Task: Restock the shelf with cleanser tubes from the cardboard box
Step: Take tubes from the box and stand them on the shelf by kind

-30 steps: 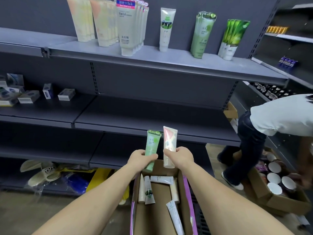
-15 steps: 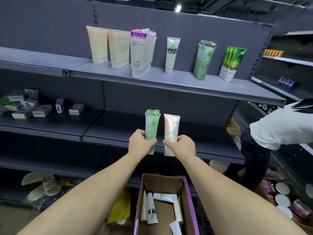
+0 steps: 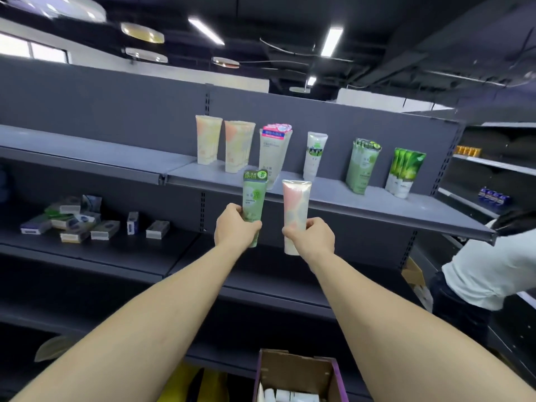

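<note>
My left hand (image 3: pixel 235 226) grips a light green cleanser tube (image 3: pixel 254 198) upright by its lower half. Beside it, my right hand (image 3: pixel 311 236) grips a pink and cream tube (image 3: pixel 295 204), also upright. Both tubes are raised in front of the top shelf (image 3: pixel 333 195), just below its front edge. On that shelf stand rows of tubes: peach ones (image 3: pixel 208 143), pink-capped white ones (image 3: pixel 274 149), a single white and green tube (image 3: pixel 315 153), pale green ones (image 3: pixel 364 165) and dark green ones (image 3: pixel 406 171). The cardboard box (image 3: pixel 298 372) sits open at the bottom, more tubes inside.
Small boxed goods (image 3: pixel 75 221) lie on the middle shelf at the left. A person in a white shirt (image 3: pixel 490 274) bends down at the right beside the shelving. Yellow bags (image 3: pixel 200 384) lie left of the box.
Both hands have lifted their tubes from just above the box up to the level of the top shelf. My view has tilted upward, so the box has dropped to the frame's bottom edge.
</note>
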